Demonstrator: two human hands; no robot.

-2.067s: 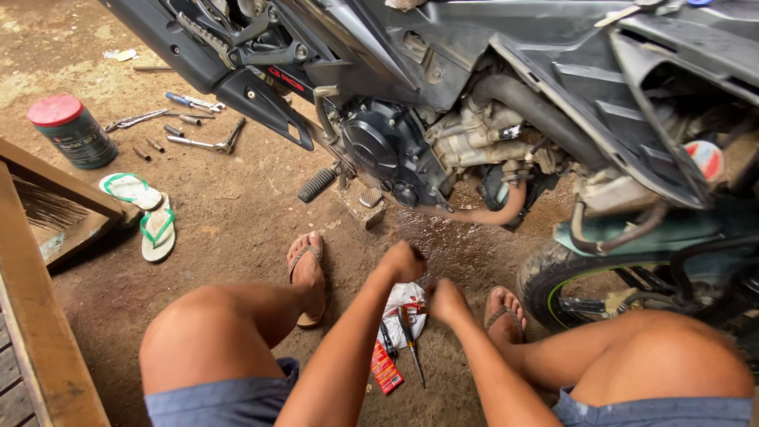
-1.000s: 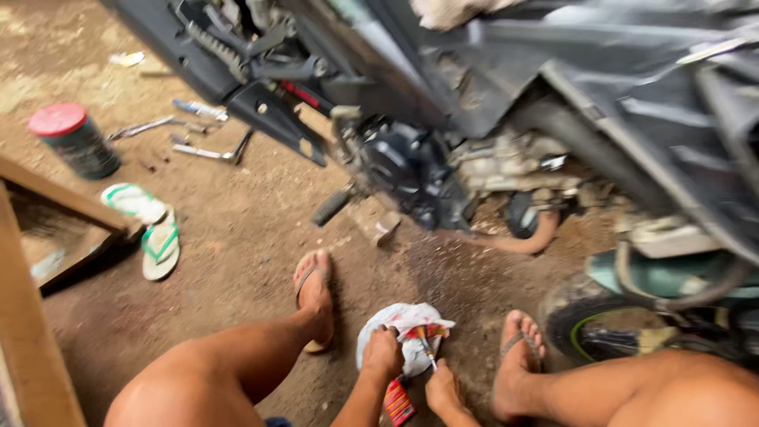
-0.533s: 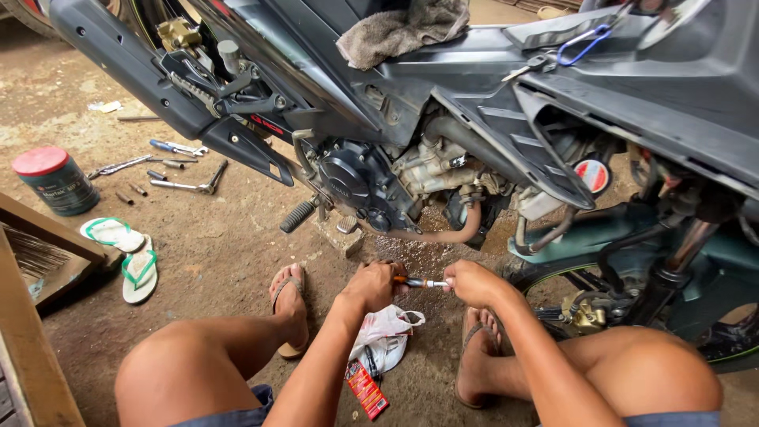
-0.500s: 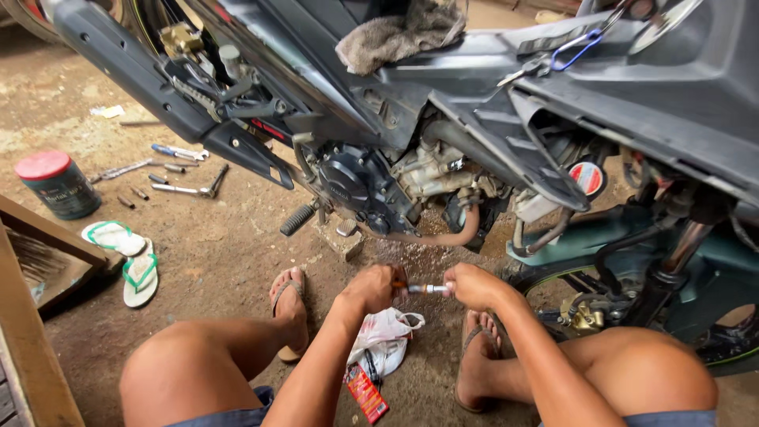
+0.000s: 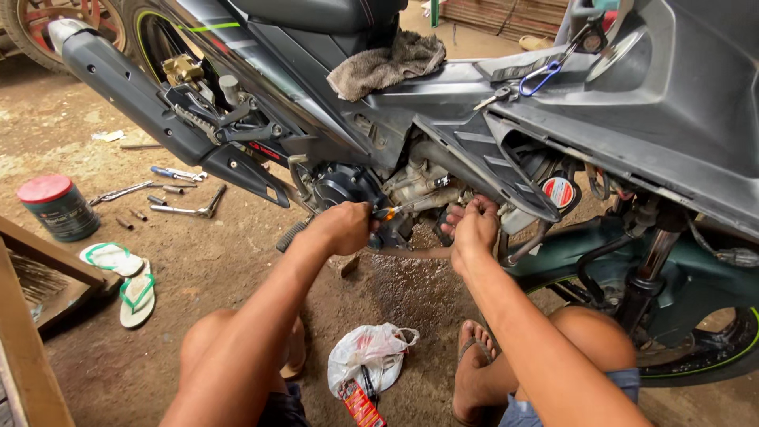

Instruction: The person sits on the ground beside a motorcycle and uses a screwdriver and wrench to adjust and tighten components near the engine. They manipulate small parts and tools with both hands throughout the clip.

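A dark motorcycle point(image 5: 443, 119) stands in front of me with its side panels off and the engine point(image 5: 411, 186) exposed. My left hand point(image 5: 341, 227) is closed around the handle of a screwdriver point(image 5: 393, 211) whose orange collar and shaft point right into the engine. My right hand point(image 5: 473, 229) is up against the engine just below the grey fairing, its fingers curled on a part I cannot make out. A grey rag point(image 5: 387, 65) lies on the seat.
A white plastic bag point(image 5: 365, 357) and a red packet point(image 5: 360, 403) lie between my feet. Wrenches and sockets point(image 5: 170, 194), a red-lidded can point(image 5: 57, 207) and green-white sandals point(image 5: 126, 277) sit on the dirt at left. Wooden planks point(image 5: 28, 316) edge the lower left.
Both hands have risen from the bag on the ground to the engine. The left hand now carries the screwdriver into the engine, and the right hand has let go of its shaft.
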